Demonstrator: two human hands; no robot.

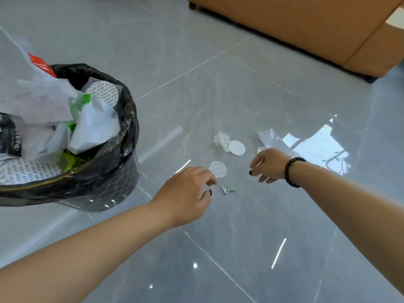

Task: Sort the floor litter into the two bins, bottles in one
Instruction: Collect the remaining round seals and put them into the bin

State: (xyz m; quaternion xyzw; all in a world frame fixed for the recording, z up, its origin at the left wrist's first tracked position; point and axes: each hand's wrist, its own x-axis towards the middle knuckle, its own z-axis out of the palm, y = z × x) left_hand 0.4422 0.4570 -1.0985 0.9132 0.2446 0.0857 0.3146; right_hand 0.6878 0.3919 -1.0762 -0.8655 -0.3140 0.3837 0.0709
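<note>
Litter discs lie on the floor between the loosely curled, empty left hand and right hand.

Domestic living room indicated, most likely a home. Glossy grey marble-look floor tiles with thin grout lines are seen, with a window reflected in them at right; a tan upholstered sofa on short dark feet is set along the far side. A household bin lined with a black bag is stood on the tiles.
</note>
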